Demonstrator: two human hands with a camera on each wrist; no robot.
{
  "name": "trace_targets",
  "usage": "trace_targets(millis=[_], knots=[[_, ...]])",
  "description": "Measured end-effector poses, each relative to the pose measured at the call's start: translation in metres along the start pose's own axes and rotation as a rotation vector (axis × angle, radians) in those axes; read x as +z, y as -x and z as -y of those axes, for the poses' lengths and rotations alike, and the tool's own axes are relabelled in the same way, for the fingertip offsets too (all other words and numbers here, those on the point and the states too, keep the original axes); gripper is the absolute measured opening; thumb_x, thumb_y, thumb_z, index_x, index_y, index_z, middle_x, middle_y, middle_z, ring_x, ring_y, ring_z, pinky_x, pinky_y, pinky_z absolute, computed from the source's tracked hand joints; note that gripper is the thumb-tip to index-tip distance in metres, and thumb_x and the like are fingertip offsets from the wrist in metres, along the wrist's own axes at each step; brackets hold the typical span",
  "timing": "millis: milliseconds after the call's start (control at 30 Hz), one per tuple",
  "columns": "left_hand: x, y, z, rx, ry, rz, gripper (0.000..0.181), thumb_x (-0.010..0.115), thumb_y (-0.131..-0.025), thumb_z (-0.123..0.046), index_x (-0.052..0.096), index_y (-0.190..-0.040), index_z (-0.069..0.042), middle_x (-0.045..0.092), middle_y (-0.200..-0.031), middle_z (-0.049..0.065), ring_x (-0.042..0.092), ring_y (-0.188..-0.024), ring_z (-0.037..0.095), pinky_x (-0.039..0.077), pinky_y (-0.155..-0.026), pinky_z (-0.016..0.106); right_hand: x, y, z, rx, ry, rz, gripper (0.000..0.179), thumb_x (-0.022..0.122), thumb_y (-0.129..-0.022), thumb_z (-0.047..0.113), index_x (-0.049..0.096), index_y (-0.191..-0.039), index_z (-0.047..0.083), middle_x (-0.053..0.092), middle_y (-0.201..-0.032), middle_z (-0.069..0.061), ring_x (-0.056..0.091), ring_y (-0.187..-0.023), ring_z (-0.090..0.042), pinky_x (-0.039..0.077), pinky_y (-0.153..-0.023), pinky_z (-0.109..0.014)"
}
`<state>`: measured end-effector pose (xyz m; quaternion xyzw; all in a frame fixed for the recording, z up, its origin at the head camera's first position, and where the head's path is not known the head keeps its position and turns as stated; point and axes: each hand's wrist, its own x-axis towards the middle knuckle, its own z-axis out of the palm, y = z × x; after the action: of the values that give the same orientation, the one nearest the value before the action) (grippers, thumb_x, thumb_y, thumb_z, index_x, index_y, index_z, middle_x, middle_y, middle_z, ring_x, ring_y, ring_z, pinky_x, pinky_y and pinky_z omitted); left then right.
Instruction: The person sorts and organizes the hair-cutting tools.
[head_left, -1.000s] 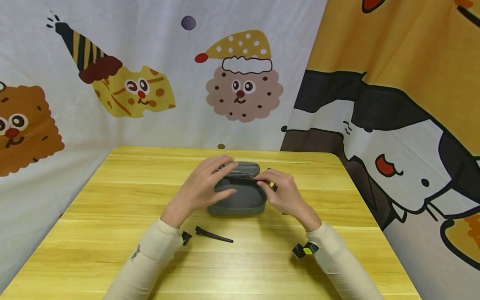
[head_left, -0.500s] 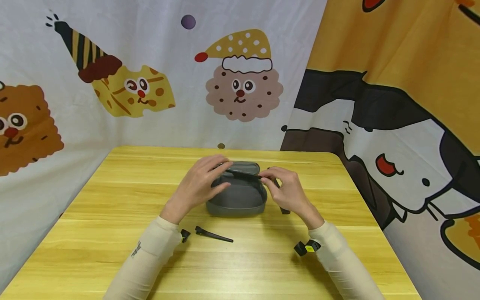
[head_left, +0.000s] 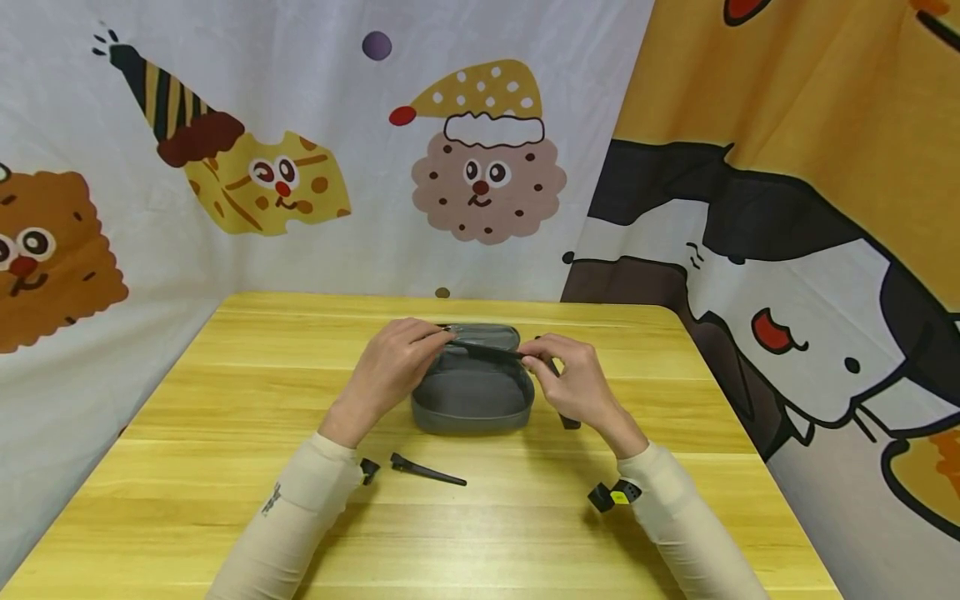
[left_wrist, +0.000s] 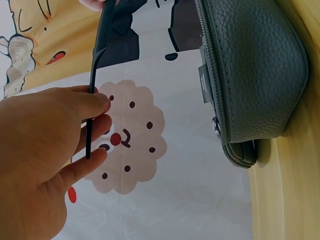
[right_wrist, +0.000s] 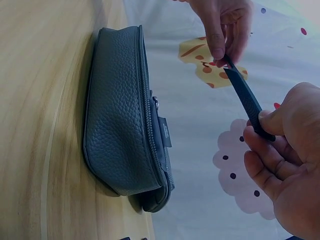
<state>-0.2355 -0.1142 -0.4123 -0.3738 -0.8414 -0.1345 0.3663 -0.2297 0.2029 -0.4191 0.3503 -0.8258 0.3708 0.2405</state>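
Observation:
A black tail comb point(head_left: 483, 347) is held sideways over the open grey zip pouch point(head_left: 472, 421). My right hand point(head_left: 570, 379) pinches the toothed end between thumb and fingers, as the right wrist view shows with the comb's fine teeth point(right_wrist: 245, 97). At the other end, the thin tail point(left_wrist: 90, 132) is pinched by my left hand point(head_left: 386, 367). In both wrist views the comb stands apart from the pouch's textured side point(right_wrist: 117, 110). The pouch's lid point(head_left: 487, 335) is folded back behind it.
A long black clip point(head_left: 427, 471) lies on the wooden table point(head_left: 480, 542) in front of the pouch. Right of the pouch, a dark object point(head_left: 570, 422) is partly hidden behind my right hand. A cartoon-print cloth point(head_left: 300, 83) hangs behind the table.
My right hand has shifted slightly right with the comb. My left hand, spread beside the comb before, has now brought thumb and fingers together on its tail.

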Motion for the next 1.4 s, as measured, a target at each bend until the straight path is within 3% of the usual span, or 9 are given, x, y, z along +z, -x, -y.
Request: trace_targets(millis=[400, 933, 1200, 1400], knots=[[-0.0029, 0.0010, -0.0020, -0.006, -0.059, 0.055, 0.038, 0.086, -0.093, 0.010, 0.087, -0.125, -0.011, 0.088, -0.114, 0.007, 0.085, -0.101, 0.025, 0.071, -0.089, 0.041, 0.0000, 0.0012, 0.0008, 0.043, 0.017, 0.048, 0.014, 0.079, -0.105, 0.003, 0.086, -0.115, 0.008, 0.078, -0.092, -0.001, 0.055, -0.073, -0.007, 0.045, -0.062, -0.025], [-0.0035, 0.0030, -0.0028, -0.010, -0.078, 0.077, 0.050, 0.082, -0.088, 0.020, 0.089, -0.123, -0.014, 0.090, -0.112, 0.003, 0.083, -0.076, 0.022, 0.069, -0.066, 0.036, 0.0014, 0.0014, -0.0008, 0.049, 0.013, 0.043, 0.014, 0.078, -0.105, 0.003, 0.086, -0.115, 0.008, 0.078, -0.093, -0.002, 0.058, -0.075, -0.008, 0.050, -0.060, -0.036], [-0.0051, 0.0042, -0.0025, -0.015, -0.086, 0.102, 0.055, 0.083, -0.085, 0.022, 0.088, -0.125, -0.017, 0.090, -0.112, 0.003, 0.081, -0.070, 0.022, 0.065, -0.059, 0.034, 0.0002, 0.0010, -0.0010, 0.071, -0.005, 0.061, 0.013, 0.078, -0.106, 0.005, 0.086, -0.116, 0.007, 0.078, -0.094, -0.001, 0.058, -0.077, -0.008, 0.047, -0.060, -0.033], [-0.0071, 0.0046, -0.0018, -0.031, -0.096, 0.129, 0.056, 0.082, -0.085, 0.022, 0.089, -0.124, -0.018, 0.090, -0.112, 0.002, 0.076, -0.062, 0.021, 0.060, -0.051, 0.034, 0.0008, -0.0001, -0.0033, 0.081, -0.001, 0.095, 0.015, 0.075, -0.109, 0.010, 0.085, -0.120, 0.009, 0.081, -0.102, -0.001, 0.063, -0.081, -0.009, 0.053, -0.067, -0.029]])
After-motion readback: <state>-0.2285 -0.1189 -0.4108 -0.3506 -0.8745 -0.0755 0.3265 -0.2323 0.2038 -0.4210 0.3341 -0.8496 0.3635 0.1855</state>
